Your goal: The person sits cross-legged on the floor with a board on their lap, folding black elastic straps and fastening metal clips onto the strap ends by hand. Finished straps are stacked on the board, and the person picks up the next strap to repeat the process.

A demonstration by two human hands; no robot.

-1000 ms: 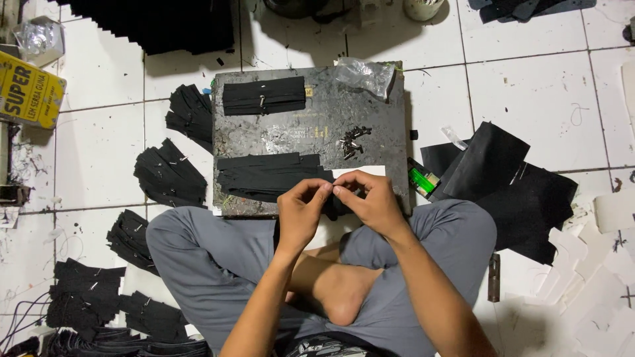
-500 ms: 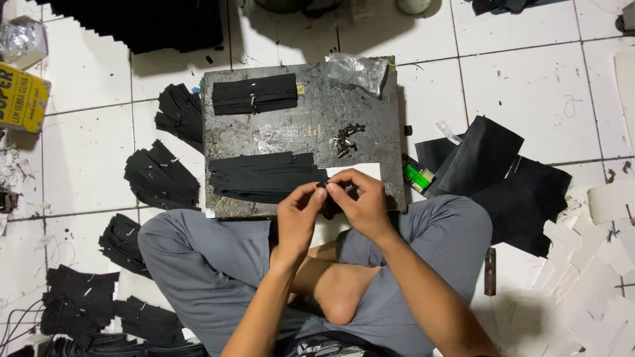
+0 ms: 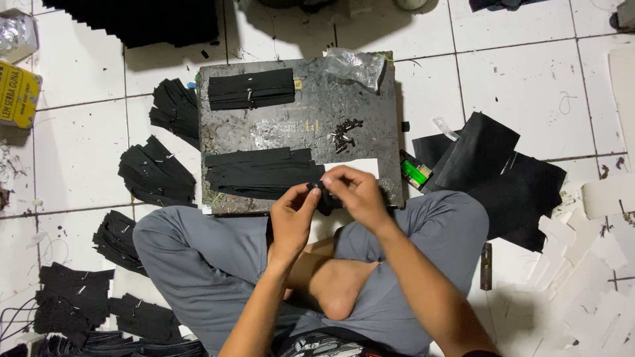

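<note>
We're sitting cross-legged on the white tile floor (image 3: 79, 142) w/ both hands up in front of us. Left hand (image 3: 296, 213) and right hand (image 3: 354, 193) meet over the near edge of the metal slab (image 3: 317, 122), and both have their fingers (image 3: 311, 193) pinched shut on a small black piece (image 3: 324, 198) held between them; the piece is too small and too covered by fingertips to tell exactly what it is. Just beyond the fingers, on the slab, lies a stack of long black strips (image 3: 261, 172), w/ a white card (image 3: 360, 165) just beside it, right above our right hand. A bit farther out sits a little heap of small dark metal bits (image 3: 345, 134), then a second bundle of black strips (image 3: 251, 89) at the far left corner and a crumpled clear plastic bag (image 3: 354, 65) at the far right corner. To the right of the fingers, off the slab, a green lighter (image 3: 415, 173) lies next to black sheets (image 3: 493, 168). To the left, piles of black strips (image 3: 155, 172) are fanned out across the floor.
</note>
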